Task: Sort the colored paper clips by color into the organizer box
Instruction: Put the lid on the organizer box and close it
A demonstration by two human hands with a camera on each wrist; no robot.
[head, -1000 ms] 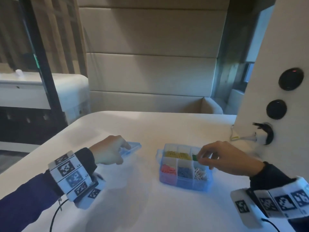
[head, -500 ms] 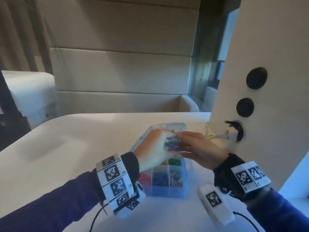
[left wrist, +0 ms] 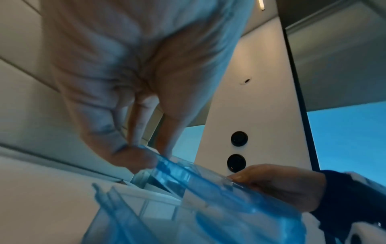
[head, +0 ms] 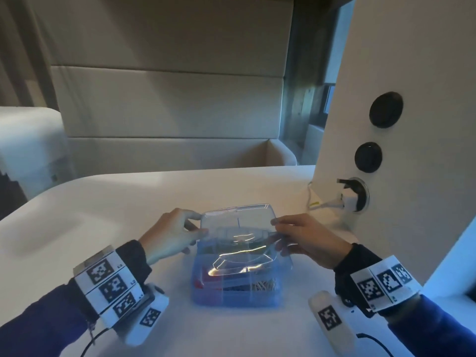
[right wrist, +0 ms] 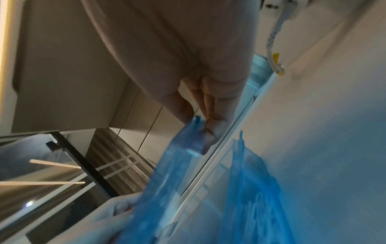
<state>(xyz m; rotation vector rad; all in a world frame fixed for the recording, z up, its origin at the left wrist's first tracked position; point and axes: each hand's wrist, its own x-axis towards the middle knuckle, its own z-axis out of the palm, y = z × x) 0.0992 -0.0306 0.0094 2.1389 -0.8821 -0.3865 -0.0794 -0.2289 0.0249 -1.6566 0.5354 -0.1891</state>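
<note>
A blue translucent organizer box (head: 237, 296) sits on the white table (head: 103, 217) in the head view, with red, blue and pale clips in its front compartments. Over it both hands hold the clear lid (head: 238, 222), tilted up at the far side. My left hand (head: 175, 233) pinches the lid's left edge between thumb and fingers. At the lid's right edge my right hand (head: 296, 237) pinches it too. In the left wrist view the left fingertips (left wrist: 137, 158) clamp the blue lid (left wrist: 200, 180). In the right wrist view the lid (right wrist: 183, 158) is gripped just below my right hand's fingers (right wrist: 211, 118).
A white pillar (head: 401, 124) with two round black sockets and a plugged-in white charger (head: 350, 199) stands close to the right of the box. A padded bench back (head: 167, 104) lies beyond the table's far edge. Bare tabletop stretches to the left.
My left hand carried the lid from the table's left side over to the box. My right hand left the green compartment and took the lid's right edge. The head camera moved closer.
</note>
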